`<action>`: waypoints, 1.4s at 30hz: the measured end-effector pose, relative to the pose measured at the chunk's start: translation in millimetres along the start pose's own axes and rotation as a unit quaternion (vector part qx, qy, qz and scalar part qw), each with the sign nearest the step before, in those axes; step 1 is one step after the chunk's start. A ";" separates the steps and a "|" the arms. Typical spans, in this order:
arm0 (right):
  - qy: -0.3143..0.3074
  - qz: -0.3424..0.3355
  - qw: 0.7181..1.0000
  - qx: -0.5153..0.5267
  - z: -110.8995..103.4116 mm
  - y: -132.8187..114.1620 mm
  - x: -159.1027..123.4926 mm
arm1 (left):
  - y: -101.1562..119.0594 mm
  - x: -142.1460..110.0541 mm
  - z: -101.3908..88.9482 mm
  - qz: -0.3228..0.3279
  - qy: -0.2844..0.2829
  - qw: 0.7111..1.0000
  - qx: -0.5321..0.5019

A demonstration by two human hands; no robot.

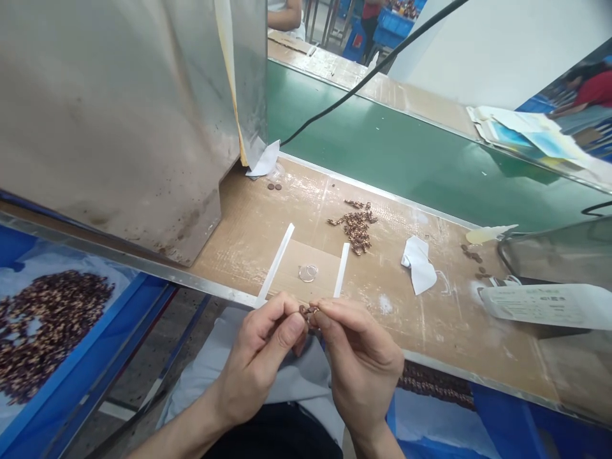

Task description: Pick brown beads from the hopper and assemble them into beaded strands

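Observation:
My left hand and my right hand meet at the table's front edge. Between their fingertips they pinch a small brown-and-gold piece, like one of those in the pile; its exact kind is too small to tell. Just beyond the fingers, a small round clear disc or ring lies on a cardboard patch between two white strips. Farther off to the right is a loose pile of shiny brown-and-gold pieces.
A metal cabinet stands at the left; below it a blue bin holds many brown-gold pieces. White paper, a glue-like bottle and brown discs lie on the table. A green belt runs behind, crossed by a black cable.

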State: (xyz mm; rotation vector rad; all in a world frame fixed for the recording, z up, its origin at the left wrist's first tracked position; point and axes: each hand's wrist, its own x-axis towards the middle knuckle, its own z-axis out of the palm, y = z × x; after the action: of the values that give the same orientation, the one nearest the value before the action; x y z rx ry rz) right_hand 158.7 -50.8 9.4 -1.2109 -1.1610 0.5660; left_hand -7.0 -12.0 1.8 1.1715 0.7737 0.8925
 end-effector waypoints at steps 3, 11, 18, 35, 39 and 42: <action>0.009 -0.001 1.000 0.009 0.3 1.0 0.2 | 5.0 0.6 0.3 -0.019 0.003 1.000 0.016; 0.024 0.021 0.999 0.038 -0.8 5.6 -0.6 | 9.2 8.4 7.0 -0.045 0.004 0.997 0.058; 0.078 -0.044 0.968 -0.234 -108.0 47.9 4.0 | -2.6 9.2 14.3 -0.105 -0.034 0.986 0.126; 0.083 -0.108 0.908 -0.397 -191.4 108.3 -15.0 | -15.4 0.6 28.9 -0.154 -0.038 0.968 0.196; 0.128 -0.065 0.907 -0.397 -215.5 92.3 -31.5 | -23.0 -3.8 24.1 -0.161 -0.044 0.961 0.219; 0.218 0.007 0.879 -0.423 -254.8 73.1 -68.2 | -34.6 -6.0 17.5 -0.166 -0.055 0.958 0.226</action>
State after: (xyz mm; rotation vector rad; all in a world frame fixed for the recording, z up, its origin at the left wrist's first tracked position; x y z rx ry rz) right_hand 380.8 -192.4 -64.5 -1.9632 -1.0152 -0.2681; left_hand 11.8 -29.8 -27.7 1.4209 1.0805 0.3740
